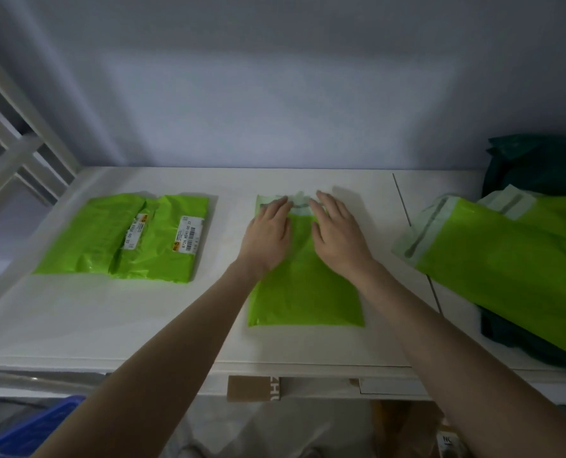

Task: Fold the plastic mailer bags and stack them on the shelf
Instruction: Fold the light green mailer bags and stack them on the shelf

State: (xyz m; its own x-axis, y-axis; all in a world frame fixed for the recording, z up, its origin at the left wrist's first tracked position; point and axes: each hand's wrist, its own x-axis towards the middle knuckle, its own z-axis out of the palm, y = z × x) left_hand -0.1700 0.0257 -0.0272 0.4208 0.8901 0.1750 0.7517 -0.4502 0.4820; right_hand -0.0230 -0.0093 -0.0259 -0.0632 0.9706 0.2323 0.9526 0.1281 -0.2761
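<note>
fingers (283,206) flat on mailer bag (304,292) far flap | both hands pressing

A single head-worn wide-angle camera looks forward and down from the near side of the white shelf (176,325), close above it. It faces the far wall (275,94), whose lines bend at the edges. Both forearms reach in from the near edge; lower shelving shows underneath.

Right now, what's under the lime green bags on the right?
Dark green bags show behind and beneath the unfolded lime green mailer bags on the white shelf. How many, or anything deeper, is covered.
</note>
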